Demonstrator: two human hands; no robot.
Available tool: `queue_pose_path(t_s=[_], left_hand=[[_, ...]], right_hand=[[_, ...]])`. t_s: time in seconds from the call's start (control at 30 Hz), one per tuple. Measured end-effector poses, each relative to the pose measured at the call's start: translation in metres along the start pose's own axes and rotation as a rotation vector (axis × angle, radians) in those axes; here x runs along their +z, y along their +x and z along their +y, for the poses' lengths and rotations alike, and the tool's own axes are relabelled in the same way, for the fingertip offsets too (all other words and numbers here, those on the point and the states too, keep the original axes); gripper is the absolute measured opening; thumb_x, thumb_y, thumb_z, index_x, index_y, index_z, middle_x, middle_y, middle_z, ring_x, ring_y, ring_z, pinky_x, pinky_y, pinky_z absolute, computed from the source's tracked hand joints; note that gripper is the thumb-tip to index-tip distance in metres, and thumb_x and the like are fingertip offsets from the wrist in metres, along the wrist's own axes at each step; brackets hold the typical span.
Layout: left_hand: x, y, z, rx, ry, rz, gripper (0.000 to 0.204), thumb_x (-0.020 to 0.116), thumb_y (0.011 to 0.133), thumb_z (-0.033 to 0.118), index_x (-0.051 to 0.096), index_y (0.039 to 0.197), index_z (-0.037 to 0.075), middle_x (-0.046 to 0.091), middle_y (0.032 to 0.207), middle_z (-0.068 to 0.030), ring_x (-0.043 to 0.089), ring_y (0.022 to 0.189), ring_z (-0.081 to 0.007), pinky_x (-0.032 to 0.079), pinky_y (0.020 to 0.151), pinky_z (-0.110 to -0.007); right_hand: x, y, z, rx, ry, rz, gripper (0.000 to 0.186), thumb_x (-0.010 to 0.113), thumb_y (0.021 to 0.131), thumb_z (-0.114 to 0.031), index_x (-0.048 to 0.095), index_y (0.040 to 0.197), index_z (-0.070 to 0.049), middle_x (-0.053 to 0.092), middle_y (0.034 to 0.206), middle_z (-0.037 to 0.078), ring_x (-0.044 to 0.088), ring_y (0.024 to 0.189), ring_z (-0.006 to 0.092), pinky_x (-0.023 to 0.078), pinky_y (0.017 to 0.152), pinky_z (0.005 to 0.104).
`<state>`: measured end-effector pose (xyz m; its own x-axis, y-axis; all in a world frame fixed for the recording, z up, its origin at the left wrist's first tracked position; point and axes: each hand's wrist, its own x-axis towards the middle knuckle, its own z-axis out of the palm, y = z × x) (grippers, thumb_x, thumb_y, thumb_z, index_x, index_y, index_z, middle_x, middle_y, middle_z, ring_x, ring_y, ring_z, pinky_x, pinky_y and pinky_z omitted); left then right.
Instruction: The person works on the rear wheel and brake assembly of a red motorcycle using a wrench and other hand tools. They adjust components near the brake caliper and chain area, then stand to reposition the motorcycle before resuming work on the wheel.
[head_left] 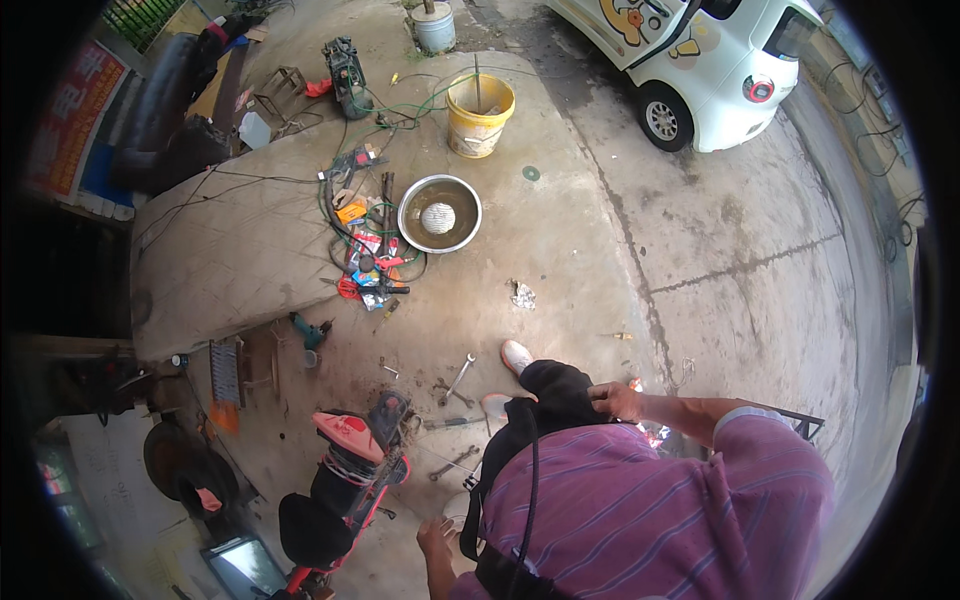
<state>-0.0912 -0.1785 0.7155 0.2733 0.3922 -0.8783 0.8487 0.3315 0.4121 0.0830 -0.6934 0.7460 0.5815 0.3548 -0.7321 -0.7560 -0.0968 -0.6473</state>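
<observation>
My right hand [618, 401] is curled against the black cloth [562, 392] at my thigh, its fingers bent inward; anything inside them is hidden. My left hand [436, 540] hangs low at my other side, fingers loosely apart, holding nothing that I can see. Left of it is a red and black scooter [345, 490]. On the ground between the scooter and my feet lie a large silver wrench [459, 378], a darker wrench [455, 463] and a dark bar-like tool [449, 423]. Both of my hands are apart from these tools.
Ahead stand a metal basin [478, 222] of murky water with a pale round thing in it, and a yellow bucket [480, 140]. Hoses and packets [365, 250] clutter the ground beside the basin. A green drill [310, 330] lies left; a white car [720, 90] is parked far right.
</observation>
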Motion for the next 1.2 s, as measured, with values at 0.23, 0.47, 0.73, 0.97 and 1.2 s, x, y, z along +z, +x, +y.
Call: queue_pose_path(t_s=[0.23, 0.47, 0.73, 0.97, 1.2], left_hand=[[0.011, -0.025, 0.029, 0.114, 0.035, -0.020, 0.026, 0.065, 0.084, 0.014, 0.058, 0.104, -0.002, 0.064, 0.095, -0.0126, 0.067, 0.084, -0.0244, 0.053, 0.070, -0.035], [0.014, -0.039, 0.049, 0.222, 0.107, -0.098, 0.022, 0.063, 0.088, 0.010, 0.062, 0.104, -0.004, 0.067, 0.096, -0.0134, 0.068, 0.087, -0.0236, 0.054, 0.071, -0.033], [-0.010, -0.063, 0.033, 0.206, 0.341, -0.246, 0.016, 0.065, 0.083, 0.007, 0.068, 0.097, -0.002, 0.069, 0.087, -0.0079, 0.065, 0.079, -0.0139, 0.051, 0.070, -0.027], [-0.018, -0.099, 0.033, 0.016, 0.419, -0.394, 0.023, 0.070, 0.081, 0.018, 0.069, 0.097, 0.001, 0.067, 0.083, -0.0034, 0.060, 0.073, -0.0095, 0.049, 0.066, -0.027], [-0.019, -0.134, 0.001, -0.088, 0.399, -0.599, 0.025, 0.069, 0.086, 0.019, 0.066, 0.104, 0.002, 0.064, 0.082, -0.0027, 0.059, 0.074, -0.0113, 0.047, 0.065, -0.026]], right_hand=[[0.003, 0.000, 0.004, -0.088, -0.380, 0.122, 0.027, 0.061, 0.087, -0.019, 0.066, 0.110, -0.004, 0.070, 0.095, 0.007, 0.061, 0.088, 0.0105, 0.049, 0.080, 0.0285], [-0.018, 0.013, 0.023, 0.053, -0.572, 0.081, 0.033, 0.059, 0.086, -0.030, 0.066, 0.105, -0.004, 0.065, 0.082, 0.019, 0.063, 0.083, 0.0128, 0.049, 0.075, 0.0322], [-0.024, 0.017, 0.046, 0.110, 0.026, -0.025, 0.034, 0.049, 0.098, -0.026, 0.061, 0.116, 0.001, 0.068, 0.101, 0.008, 0.063, 0.096, 0.0135, 0.050, 0.084, 0.0290], [-0.023, 0.016, 0.030, 0.159, 0.164, -0.080, 0.033, 0.049, 0.100, -0.023, 0.059, 0.120, 0.001, 0.067, 0.106, 0.005, 0.061, 0.095, 0.0116, 0.050, 0.084, 0.0279], [-0.021, 0.019, 0.019, 0.143, -0.165, 0.046, 0.032, 0.057, 0.094, -0.027, 0.065, 0.112, -0.001, 0.069, 0.096, 0.004, 0.060, 0.086, 0.0082, 0.049, 0.077, 0.0271]])
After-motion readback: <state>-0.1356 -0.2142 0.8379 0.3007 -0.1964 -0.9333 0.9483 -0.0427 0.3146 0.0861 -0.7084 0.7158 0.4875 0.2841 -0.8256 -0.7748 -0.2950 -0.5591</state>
